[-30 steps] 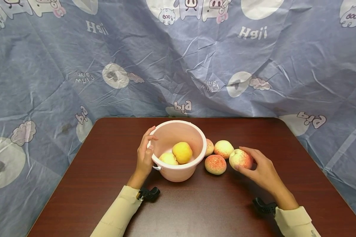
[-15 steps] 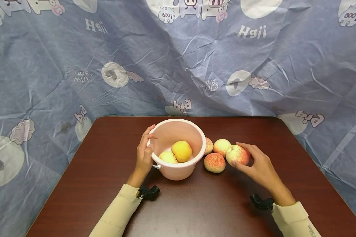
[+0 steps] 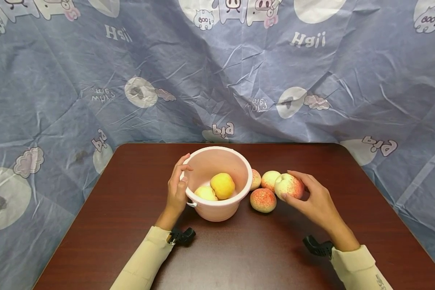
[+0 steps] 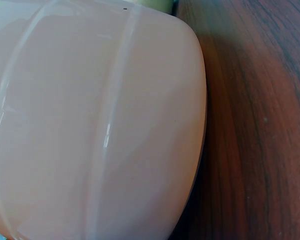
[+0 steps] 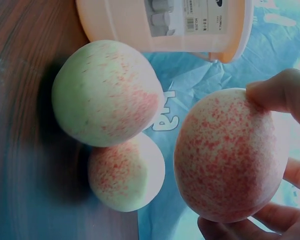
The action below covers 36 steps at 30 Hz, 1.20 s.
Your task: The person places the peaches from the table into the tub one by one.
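The step in hand looked like loading peaches into the bucket (image 3: 217,183). The right hand (image 3: 313,201) held a peach (image 3: 289,186) in curled fingers (image 5: 284,92), just off the surface (image 3: 261,249), right of the bucket. The left hand (image 3: 177,189) gripped the rim. Next called for carrying it over the rim, clear of two fruits inside.

My right hand (image 3: 317,201) now has the speckled peach (image 3: 289,186) off the table: a second ago it sits on the wood under my fingers, and now it rides higher and further left, nearer the pink bucket (image 3: 217,209), partly covering the pale peach (image 3: 269,179) behind it. My wrist follows, drawn in a little toward the middle.
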Tool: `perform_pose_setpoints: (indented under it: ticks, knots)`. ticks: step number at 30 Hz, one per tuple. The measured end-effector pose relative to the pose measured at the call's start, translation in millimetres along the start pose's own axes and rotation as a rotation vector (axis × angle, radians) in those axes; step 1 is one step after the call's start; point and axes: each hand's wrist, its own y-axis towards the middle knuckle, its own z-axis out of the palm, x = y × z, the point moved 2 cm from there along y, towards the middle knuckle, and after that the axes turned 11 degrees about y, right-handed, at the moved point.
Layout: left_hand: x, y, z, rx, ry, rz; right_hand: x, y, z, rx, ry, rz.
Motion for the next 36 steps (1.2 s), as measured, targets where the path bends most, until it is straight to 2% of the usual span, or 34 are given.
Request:
perform_pose_setpoints:
  ticks: [8, 16, 19, 23, 36]
  knots:
    - [-2.3, 0.7, 0.0, 0.004, 0.000, -0.009, 7, 6, -1, -0.007, 0.019, 0.014]
    - [-36.6, 8.1, -6.4, 0.008, -0.015, -0.009, 15, 11, -2, -0.013, 0.032, 0.002]
    - [-43.2, 8.8, -7.8, 0.013, -0.006, -0.018, 18, 13, -2, -0.013, 0.034, -0.007]
    - [-43.1, 8.4, -7.7, 0.013, -0.004, -0.016, 22, 15, -2, -0.016, 0.043, -0.019]
    - [-28.0, 5.7, -4.8, -0.004, -0.010, 0.014, 36, 20, 0, -0.031, 0.049, -0.092]
